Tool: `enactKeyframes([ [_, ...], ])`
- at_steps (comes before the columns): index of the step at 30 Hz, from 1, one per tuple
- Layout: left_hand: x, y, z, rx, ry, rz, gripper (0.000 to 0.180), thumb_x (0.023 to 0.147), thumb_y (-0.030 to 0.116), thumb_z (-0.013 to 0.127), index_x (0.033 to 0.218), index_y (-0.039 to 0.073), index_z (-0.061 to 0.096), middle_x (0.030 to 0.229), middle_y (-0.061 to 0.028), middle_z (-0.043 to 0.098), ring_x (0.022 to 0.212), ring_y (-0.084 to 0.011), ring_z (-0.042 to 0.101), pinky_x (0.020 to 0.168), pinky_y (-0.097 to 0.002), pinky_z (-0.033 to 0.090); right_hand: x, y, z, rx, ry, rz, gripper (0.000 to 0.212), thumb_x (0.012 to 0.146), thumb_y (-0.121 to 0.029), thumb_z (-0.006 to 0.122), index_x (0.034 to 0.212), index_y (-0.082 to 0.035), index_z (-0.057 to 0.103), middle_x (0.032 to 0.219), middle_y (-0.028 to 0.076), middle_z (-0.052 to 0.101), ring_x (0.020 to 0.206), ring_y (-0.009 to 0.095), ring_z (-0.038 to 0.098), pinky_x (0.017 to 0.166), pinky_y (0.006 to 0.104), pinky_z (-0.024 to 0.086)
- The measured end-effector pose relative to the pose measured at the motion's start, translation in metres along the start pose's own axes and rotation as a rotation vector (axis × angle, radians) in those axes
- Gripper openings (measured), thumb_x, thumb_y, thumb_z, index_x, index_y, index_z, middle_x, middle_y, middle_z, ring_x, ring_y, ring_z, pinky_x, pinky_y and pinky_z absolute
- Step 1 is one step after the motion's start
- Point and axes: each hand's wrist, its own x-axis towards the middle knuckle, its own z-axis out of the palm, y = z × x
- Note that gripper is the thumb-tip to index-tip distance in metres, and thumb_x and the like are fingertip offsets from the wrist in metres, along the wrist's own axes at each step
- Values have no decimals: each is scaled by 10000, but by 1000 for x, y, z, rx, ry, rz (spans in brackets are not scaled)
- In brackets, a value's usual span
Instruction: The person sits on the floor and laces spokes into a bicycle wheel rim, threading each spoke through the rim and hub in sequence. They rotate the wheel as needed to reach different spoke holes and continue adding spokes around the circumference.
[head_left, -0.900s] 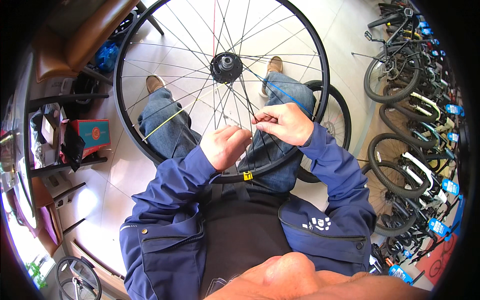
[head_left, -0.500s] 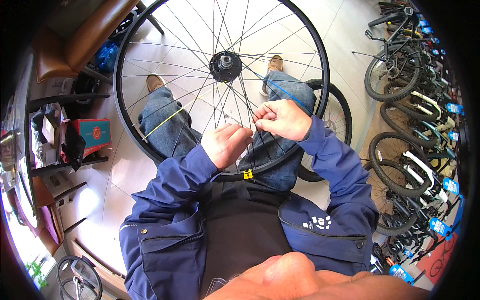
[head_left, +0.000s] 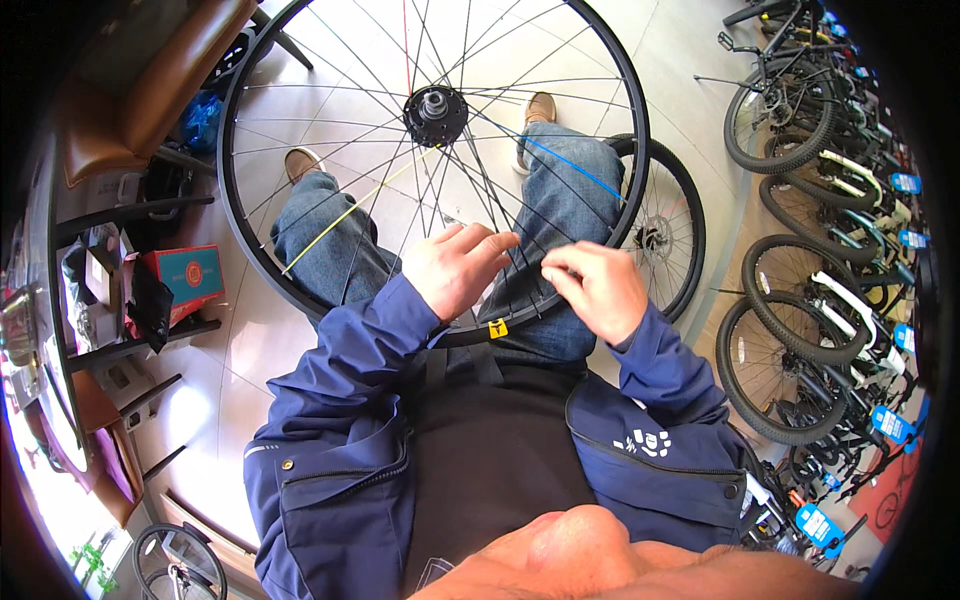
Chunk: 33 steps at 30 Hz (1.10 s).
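A bicycle wheel without a tyre, its black rim [head_left: 637,130] and hub [head_left: 435,117] in view, rests across my lap with its lower edge against me. Most spokes are black; a yellow spoke [head_left: 335,220], a blue spoke [head_left: 575,170] and a red spoke [head_left: 407,50] stand out. Over the lower spokes, my left hand [head_left: 452,272] has its fingers pressed together, the tips pointing right; what they pinch is hidden. Just to its right, my right hand [head_left: 603,287] is closed with thumb and forefinger close together near the rim. Anything between them is too small to make out.
Another wheel with a tyre [head_left: 692,200] lies behind my right knee. Parked bicycles [head_left: 785,120] line the right side. At left are a brown chair [head_left: 130,110], a red and teal box [head_left: 190,283] and a blue plastic bag [head_left: 200,122]. A small bicycle [head_left: 175,560] stands lower left.
My right hand has drawn away from the left, rightward and slightly toward me. My left hand stays over the spokes, its fingertips a little farther up. The whole scene has shifted slightly.
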Motion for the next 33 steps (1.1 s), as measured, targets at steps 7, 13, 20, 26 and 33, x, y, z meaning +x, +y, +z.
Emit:
enactKeyframes([
  [7,-4,-8,1,-150,60,6,201,905,130,865,1059,140,735,951,-48,726,846,-283,751,744,-399,628,-17,-9,39,-200,65,68,199,999,-232,811,1147,-103,843,1013,139,833,902,362,811,797,459,644],
  [13,-8,-7,1,-161,29,-24,221,913,149,901,1062,106,744,925,-68,736,811,-268,760,711,-389,615,-12,-1,42,-121,79,115,192,1025,-296,783,1066,-116,836,919,158,811,863,396,796,765,496,625],
  [20,-9,-10,4,-143,71,-6,226,913,168,907,1046,108,736,905,-52,728,802,-252,754,704,-384,609,-17,-3,58,-80,246,113,150,1034,-236,780,1032,-87,767,898,151,794,833,403,777,733,495,602],
  [26,-9,-11,6,-152,97,-17,196,924,178,897,1017,118,736,881,-51,720,779,-260,743,675,-399,598,-19,3,68,-134,329,64,117,1041,-159,778,1074,-50,753,924,179,788,827,398,780,736,441,607],
  [33,-7,-4,7,-88,155,12,214,894,188,925,978,128,738,904,-42,717,780,-260,719,682,-394,589,-21,4,80,-48,412,57,106,1016,-130,790,1047,-55,721,939,159,777,830,387,772,735,434,609],
])
